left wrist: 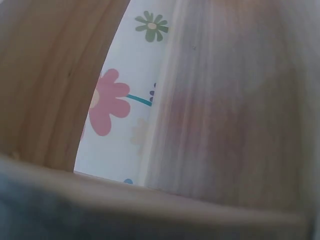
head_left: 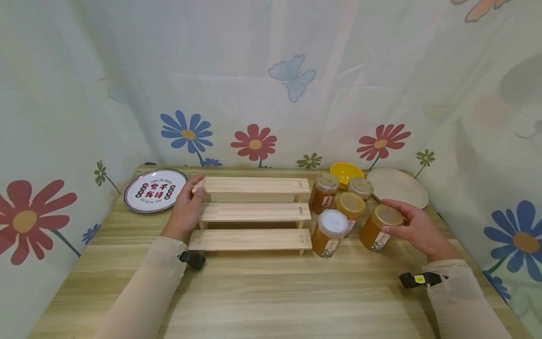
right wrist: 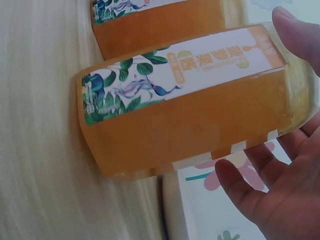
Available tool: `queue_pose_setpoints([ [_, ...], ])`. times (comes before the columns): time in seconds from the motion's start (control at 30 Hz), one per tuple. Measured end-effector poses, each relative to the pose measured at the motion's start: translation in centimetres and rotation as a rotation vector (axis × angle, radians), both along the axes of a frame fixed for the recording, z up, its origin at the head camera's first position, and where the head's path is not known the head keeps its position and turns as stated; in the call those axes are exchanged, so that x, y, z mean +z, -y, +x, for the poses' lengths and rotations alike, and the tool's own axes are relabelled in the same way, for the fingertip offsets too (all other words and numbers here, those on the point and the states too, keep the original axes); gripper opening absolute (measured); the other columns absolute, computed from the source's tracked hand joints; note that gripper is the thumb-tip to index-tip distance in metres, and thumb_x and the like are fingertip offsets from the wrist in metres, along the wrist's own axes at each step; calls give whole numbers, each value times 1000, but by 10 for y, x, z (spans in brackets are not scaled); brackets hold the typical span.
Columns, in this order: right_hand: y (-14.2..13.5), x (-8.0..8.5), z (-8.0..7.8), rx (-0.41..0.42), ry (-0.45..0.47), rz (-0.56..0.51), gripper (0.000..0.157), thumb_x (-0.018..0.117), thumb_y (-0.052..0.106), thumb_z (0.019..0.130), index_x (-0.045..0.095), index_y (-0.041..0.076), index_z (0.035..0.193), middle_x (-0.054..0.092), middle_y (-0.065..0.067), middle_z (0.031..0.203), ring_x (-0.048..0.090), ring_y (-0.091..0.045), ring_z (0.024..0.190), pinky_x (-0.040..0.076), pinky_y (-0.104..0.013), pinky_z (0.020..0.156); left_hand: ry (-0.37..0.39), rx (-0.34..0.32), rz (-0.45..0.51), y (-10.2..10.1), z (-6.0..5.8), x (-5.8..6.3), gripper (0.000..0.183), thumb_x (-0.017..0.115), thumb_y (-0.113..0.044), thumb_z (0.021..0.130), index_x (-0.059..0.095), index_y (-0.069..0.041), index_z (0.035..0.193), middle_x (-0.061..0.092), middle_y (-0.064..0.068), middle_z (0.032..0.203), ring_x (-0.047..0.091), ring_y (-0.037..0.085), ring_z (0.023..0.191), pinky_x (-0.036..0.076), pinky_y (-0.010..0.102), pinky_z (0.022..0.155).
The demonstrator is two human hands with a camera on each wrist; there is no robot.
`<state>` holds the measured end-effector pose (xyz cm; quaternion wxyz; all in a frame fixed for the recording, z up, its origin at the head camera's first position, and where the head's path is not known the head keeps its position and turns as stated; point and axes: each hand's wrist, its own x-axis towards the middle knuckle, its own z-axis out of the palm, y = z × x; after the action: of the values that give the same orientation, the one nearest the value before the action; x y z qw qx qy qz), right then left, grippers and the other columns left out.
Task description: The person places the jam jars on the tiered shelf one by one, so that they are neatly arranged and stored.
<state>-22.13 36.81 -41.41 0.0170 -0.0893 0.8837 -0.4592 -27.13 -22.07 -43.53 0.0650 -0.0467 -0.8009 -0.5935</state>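
My right hand [head_left: 417, 230] holds a jar of amber honey [head_left: 374, 230] near its lid, thumb on one side and fingers on the other. In the right wrist view, the jar [right wrist: 190, 105] shows a white label with green leaves, and another jar [right wrist: 160, 27] is behind it. At the left end of a three-step wooden rack [head_left: 256, 213], my left hand [head_left: 186, 209] grips the top board, thumb towards me. Close up in the left wrist view are pale wooden boards [left wrist: 55, 75]; the left hand's fingers are hidden there.
Several more jars, one with a white lid [head_left: 333, 223] and one with a yellow lid [head_left: 350, 204], cluster right of the rack. Behind them sits a yellow bowl [head_left: 347, 173]. A beige plate [head_left: 398, 187] lies back right, a printed white plate [head_left: 155, 190] back left. Floral curtain [head_left: 237, 84] encloses the table.
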Motion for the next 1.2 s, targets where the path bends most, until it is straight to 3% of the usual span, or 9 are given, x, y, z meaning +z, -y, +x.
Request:
queue_pose_setpoints([
  [0.1, 1, 3, 2, -12, -12, -8, 77, 81, 19, 95, 42, 1, 159, 53, -18, 149, 62, 1, 104, 57, -19, 84, -4, 1, -1, 1, -1, -2, 53, 38, -33, 116, 31, -22, 167, 22, 14, 174, 31, 39, 154, 25, 60, 124],
  [0.27, 4, 15, 10, -21, -94, -48, 73, 80, 11, 95, 45, 1, 158, 57, 15, 135, 63, 2, 103, 57, -18, 83, -20, -12, 2, -3, 5, 7, 53, 39, -29, 116, 31, -16, 167, 24, 19, 172, 33, 40, 152, 26, 60, 123],
  [0.37, 7, 25, 15, -17, -134, -79, 71, 78, 6, 95, 47, 7, 158, 56, 24, 131, 64, 2, 102, 57, -17, 82, -14, -12, -2, -4, 9, 12, 53, 40, -28, 116, 32, -15, 167, 25, 20, 172, 34, 40, 150, 26, 60, 123],
  [0.53, 11, 43, 21, 16, -166, -133, 71, 76, -2, 94, 50, 16, 158, 60, 18, 132, 67, -3, 100, 59, -18, 81, -5, -8, 1, -5, 10, 13, 52, 40, -27, 116, 32, -16, 167, 26, 20, 171, 34, 41, 151, 26, 60, 123],
  [0.8, 24, 79, 30, 26, -195, -128, 70, 74, -1, 96, 49, 16, 159, 61, 13, 134, 67, -4, 106, 57, -17, 84, 7, 9, 8, -7, 11, 14, 52, 40, -26, 116, 32, -16, 167, 27, 20, 171, 35, 40, 151, 26, 58, 124],
  [1.07, 45, 99, 27, 3, -191, -162, 69, 76, 2, 96, 50, 15, 158, 61, 9, 136, 65, -7, 110, 57, -17, 85, -24, 21, -15, 4, -7, -12, 54, 39, -39, 115, 31, -27, 167, 27, 13, 172, 33, 37, 153, 26, 58, 124],
  [1.2, 58, 104, 21, 3, -188, -218, 68, 77, 1, 95, 53, 14, 156, 61, 8, 135, 65, -9, 110, 57, -17, 86, -36, 24, -25, 6, -9, -18, 55, 40, -44, 114, 33, -30, 166, 29, 11, 172, 35, 34, 153, 27, 57, 124],
])
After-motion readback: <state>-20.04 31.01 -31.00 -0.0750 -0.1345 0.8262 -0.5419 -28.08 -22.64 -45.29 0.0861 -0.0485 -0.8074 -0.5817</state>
